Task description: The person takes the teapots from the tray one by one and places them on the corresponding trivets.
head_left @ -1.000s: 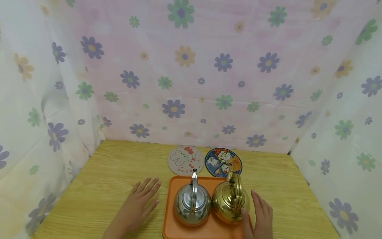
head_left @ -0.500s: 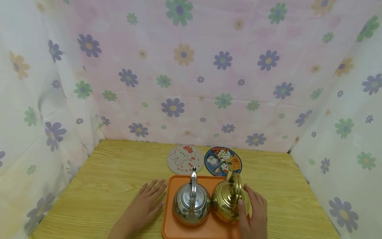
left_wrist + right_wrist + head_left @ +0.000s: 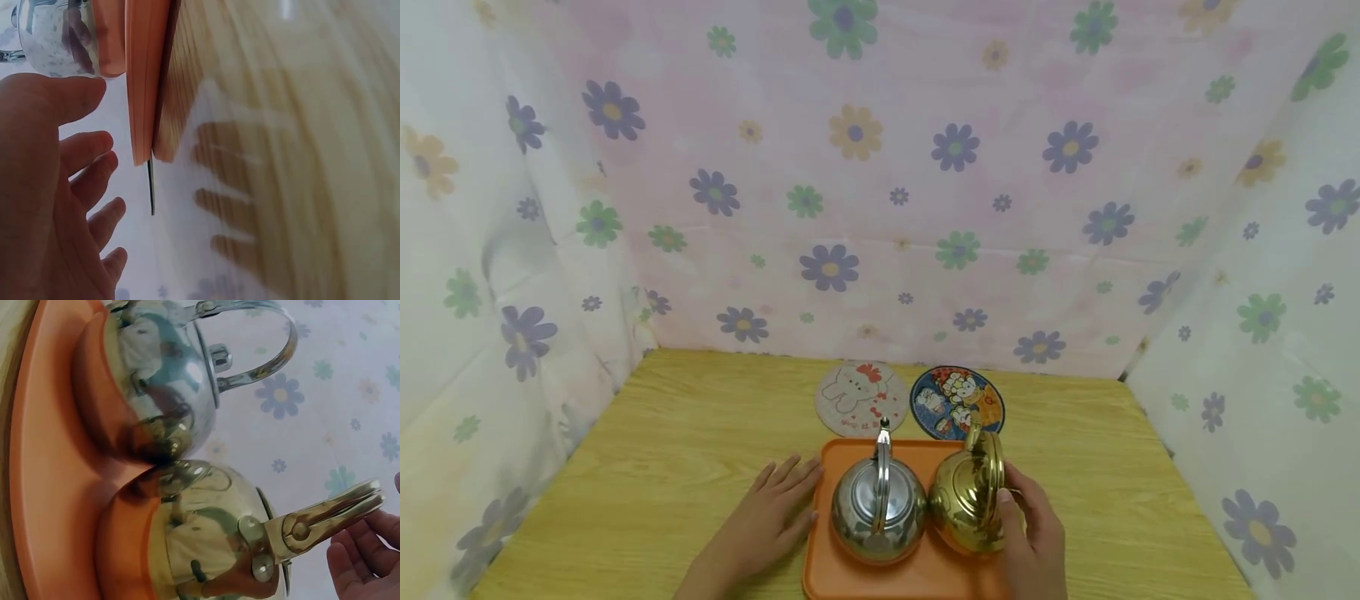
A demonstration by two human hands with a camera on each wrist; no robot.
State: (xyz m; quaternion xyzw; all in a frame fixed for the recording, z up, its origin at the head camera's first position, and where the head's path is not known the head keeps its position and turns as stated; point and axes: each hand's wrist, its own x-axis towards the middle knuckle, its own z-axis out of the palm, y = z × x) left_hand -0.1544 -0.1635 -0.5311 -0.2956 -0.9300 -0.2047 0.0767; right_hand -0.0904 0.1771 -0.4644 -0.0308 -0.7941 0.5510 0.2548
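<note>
A shiny gold kettle stands on the right part of an orange tray. My right hand is at its upright handle, thumb on one side and curved fingers on the other; in the right wrist view the fingers are by the handle, and no firm grip shows. A silver kettle stands beside the gold one, their bodies nearly touching. Fingers spread, my left hand lies along the tray's left edge. In the left wrist view the left hand holds nothing; contact with the tray cannot be told.
Behind the tray lie two round mats on the wood-grain table: a pale rabbit mat and a dark blue cartoon mat. Flower-patterned cloth closes off the back and both sides.
The left hand has moved right to the tray's edge. The right hand has come left, from beside the gold kettle to its handle. Both kettles still stand on the tray.
</note>
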